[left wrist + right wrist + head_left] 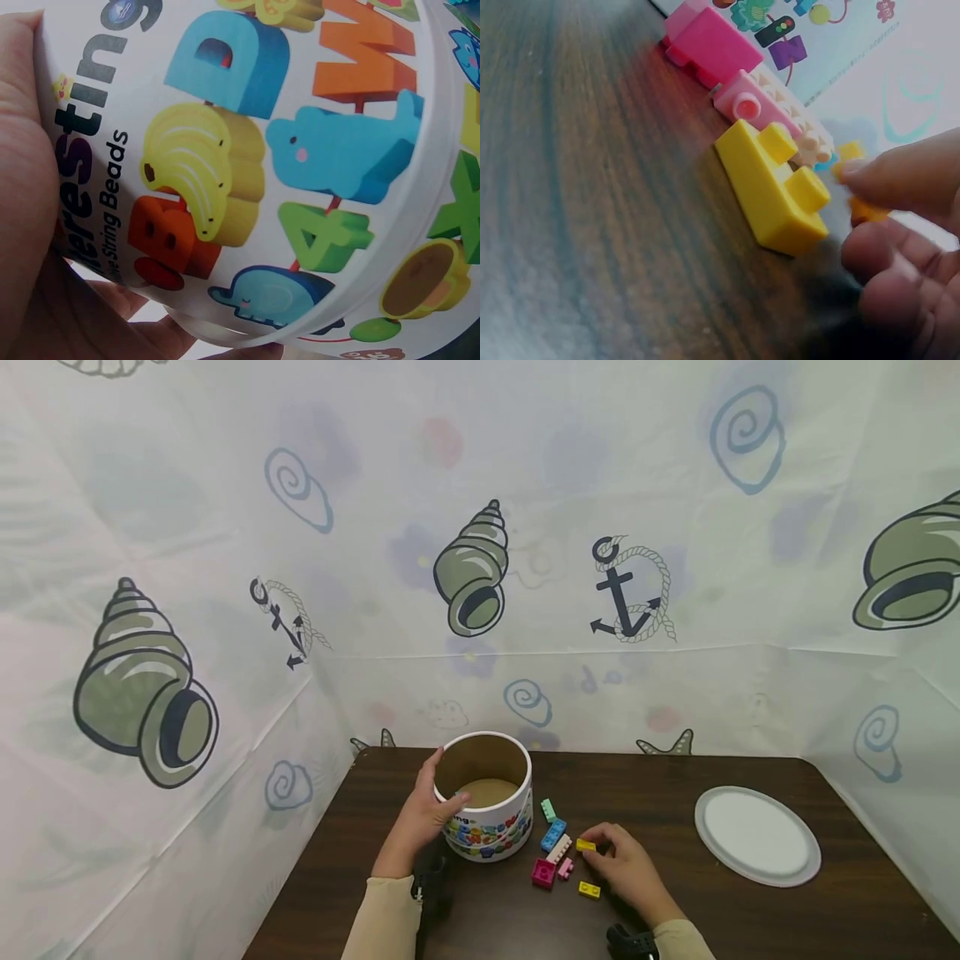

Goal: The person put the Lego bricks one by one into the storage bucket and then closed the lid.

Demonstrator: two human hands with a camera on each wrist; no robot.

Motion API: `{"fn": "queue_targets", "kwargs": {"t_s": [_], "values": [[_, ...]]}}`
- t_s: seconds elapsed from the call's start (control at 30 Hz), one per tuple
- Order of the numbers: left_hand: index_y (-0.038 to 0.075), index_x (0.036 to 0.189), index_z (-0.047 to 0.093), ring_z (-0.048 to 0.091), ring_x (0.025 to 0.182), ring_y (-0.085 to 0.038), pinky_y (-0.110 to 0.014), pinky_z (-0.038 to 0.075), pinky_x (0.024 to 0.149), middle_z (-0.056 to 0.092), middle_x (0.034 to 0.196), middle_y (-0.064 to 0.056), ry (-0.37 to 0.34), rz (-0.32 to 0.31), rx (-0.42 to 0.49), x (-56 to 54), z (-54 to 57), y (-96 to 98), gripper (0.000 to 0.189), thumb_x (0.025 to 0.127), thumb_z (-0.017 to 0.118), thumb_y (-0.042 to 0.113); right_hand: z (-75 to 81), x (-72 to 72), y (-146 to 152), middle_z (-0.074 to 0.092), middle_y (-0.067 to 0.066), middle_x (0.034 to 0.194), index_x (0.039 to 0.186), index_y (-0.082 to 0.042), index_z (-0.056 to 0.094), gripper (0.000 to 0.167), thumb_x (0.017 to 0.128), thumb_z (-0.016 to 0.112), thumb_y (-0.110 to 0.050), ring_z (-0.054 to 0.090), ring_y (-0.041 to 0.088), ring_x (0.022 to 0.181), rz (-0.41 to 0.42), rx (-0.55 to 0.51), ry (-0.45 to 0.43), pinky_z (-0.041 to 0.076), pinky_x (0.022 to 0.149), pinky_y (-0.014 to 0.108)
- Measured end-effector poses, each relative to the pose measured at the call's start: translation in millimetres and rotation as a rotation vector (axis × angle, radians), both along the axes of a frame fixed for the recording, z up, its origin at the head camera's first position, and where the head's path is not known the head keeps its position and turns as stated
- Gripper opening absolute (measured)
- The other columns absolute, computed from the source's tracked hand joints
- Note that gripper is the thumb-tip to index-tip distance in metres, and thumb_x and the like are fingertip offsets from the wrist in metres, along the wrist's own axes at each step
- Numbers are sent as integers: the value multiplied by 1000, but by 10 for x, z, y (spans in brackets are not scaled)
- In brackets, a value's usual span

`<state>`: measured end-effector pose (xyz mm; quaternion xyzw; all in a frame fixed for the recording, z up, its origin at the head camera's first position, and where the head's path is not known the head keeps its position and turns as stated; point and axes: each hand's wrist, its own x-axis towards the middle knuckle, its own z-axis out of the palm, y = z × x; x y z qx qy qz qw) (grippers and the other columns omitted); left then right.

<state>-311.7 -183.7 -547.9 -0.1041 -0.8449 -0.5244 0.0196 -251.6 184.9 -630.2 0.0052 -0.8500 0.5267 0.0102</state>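
My left hand [418, 823] holds the near left side of a white, open-topped bucket [491, 837], thumb over its rim and fingers along the outside. Letters, fruit and animals are printed on its wall [202, 165]; the visible inside bottom looks bare. Right of the bucket, my right hand [628, 870] pinches a small yellow toy brick [586, 845] between thumb and fingers. A second yellow brick [589, 890] lies on the table nearer me. Beside them lie a magenta brick [543, 873], a pink one [566, 868], a cream one [558, 848], a blue one [553, 835] and a mint-green one [548, 811].
A round white lid [757, 837] lies flat at the right of the dark wooden table [645, 785]. Behind and on both sides hangs a pale sheet [555, 468] printed with shells and anchors.
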Motion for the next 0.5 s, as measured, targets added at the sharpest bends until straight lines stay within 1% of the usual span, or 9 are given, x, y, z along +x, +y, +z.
{"fn": "queue_targets", "kwargs": {"t_s": [0.1, 0.17, 0.23, 0.3, 0.4, 0.5], "values": [[20, 175, 15, 41, 152, -55, -74, 36, 121, 24, 176, -25, -3, 3, 7, 1, 16, -2, 101, 99, 81, 27, -1, -7, 11, 67, 5, 111, 119, -20, 75, 19, 101, 79, -18, 55, 18, 67, -5, -106, -26, 48, 52, 30], [20, 176, 14, 41, 152, -55, -74, 36, 121, 24, 176, -25, -3, 1, 10, 3, 21, -9, 101, 99, 81, 26, 7, -1, 23, 66, 6, 114, 124, -19, 76, 22, 103, 77, -18, 56, 18, 66, -1, -150, -33, 49, 50, 31], [19, 175, 15, 42, 152, -55, -74, 36, 121, 24, 175, -25, 0, 1, 9, 3, 17, -15, 102, 99, 81, 28, 16, 11, 39, 64, 7, 118, 127, -18, 77, 23, 104, 75, -16, 56, 18, 68, 8, -166, -28, 49, 49, 32], [19, 175, 16, 42, 151, -55, -74, 37, 121, 25, 175, -26, 4, 3, 12, 3, 9, -18, 102, 98, 82, 28, 23, 19, 54, 60, 8, 119, 126, -18, 78, 22, 104, 74, -16, 55, 18, 70, 15, -164, -15, 50, 50, 31], [18, 175, 17, 43, 150, -55, -74, 37, 121, 25, 175, -26, 10, 2, 10, 4, -6, -18, 103, 97, 82, 31, 25, 19, 69, 54, 8, 116, 124, -18, 77, 20, 104, 75, -17, 54, 17, 84, 10, -159, 13, 49, 62, 26], [19, 175, 16, 43, 151, -54, -73, 38, 121, 24, 175, -25, 4, -2, 9, 11, -8, -23, 104, 97, 83, 33, 13, 8, 69, 53, 8, 110, 126, -15, 72, 21, 105, 74, -20, 50, 16, 91, 7, -170, 41, 44, 72, 25]]}}
